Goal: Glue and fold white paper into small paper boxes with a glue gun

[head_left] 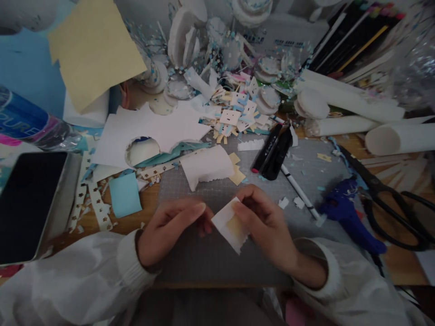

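Note:
My right hand [267, 226] pinches a small square of white paper [222, 220] between thumb and fingers. A pale yellow paper shape [234, 226] lies on the face of that square, partly under my thumb. Just left of the paper's corner is my left hand [178, 226], its fingers curled and its thumb laid against them. Whether anything sits between those fingertips is hidden. Beyond my hands, a curled sheet of white paper [207, 165] rests on the grey cutting mat [217, 271], with yellow paper cut-outs [237, 171] by its right end.
A blue glue gun [353, 213] and black scissors [390, 199] lie at the right. Black and red markers [272, 151] and a white pen [301, 192] are farther in. A heap of small paper faces [234, 115] sits behind. Left are a phone [32, 199] and a water bottle [37, 120].

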### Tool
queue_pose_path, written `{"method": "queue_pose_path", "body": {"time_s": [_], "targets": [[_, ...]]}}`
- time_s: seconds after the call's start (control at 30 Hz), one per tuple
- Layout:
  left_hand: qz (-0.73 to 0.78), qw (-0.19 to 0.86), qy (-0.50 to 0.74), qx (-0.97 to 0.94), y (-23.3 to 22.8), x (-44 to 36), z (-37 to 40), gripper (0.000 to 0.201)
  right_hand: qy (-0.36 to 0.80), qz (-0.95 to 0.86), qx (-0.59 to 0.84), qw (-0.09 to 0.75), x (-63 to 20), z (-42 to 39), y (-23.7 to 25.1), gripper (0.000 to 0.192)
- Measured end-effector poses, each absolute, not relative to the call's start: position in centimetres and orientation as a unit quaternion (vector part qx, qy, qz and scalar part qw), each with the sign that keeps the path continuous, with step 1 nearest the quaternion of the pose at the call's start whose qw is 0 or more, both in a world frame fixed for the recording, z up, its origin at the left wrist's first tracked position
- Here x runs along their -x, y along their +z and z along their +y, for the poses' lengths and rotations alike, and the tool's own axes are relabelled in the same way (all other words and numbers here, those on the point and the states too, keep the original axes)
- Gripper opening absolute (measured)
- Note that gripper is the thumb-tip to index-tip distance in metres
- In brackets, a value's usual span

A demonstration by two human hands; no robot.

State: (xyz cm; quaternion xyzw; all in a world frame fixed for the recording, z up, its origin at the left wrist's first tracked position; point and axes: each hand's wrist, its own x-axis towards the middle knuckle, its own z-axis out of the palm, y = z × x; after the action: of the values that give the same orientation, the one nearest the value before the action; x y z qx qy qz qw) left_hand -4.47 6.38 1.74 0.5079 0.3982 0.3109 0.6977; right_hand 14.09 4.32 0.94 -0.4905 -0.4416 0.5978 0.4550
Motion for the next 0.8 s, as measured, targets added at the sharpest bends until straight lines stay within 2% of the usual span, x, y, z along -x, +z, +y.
{"method": "queue_pose_path", "body": {"time_s": [0.17,0.37,0.6,0.8], "targets": [[0.397,0.720,0.305,-0.481,1.64,4.49,6.45,0.037,0.635,-0.403,0.485,0.447,-14.23,4.32,0.71,0.021],[0.396,0.688,0.297,-0.531,1.84,4.42,6.60,0.028,0.623,-0.442,0.487,0.423,-14.18,4.27,1.22,0.023],[0.393,0.645,0.312,-0.576,1.77,4.09,6.58,0.015,0.590,-0.514,0.464,0.416,-13.91,4.17,1.19,0.013],[0.387,0.569,0.329,-0.647,1.73,4.15,6.35,0.013,0.542,-0.585,0.445,0.406,-14.01,4.22,0.98,0.003]]}}
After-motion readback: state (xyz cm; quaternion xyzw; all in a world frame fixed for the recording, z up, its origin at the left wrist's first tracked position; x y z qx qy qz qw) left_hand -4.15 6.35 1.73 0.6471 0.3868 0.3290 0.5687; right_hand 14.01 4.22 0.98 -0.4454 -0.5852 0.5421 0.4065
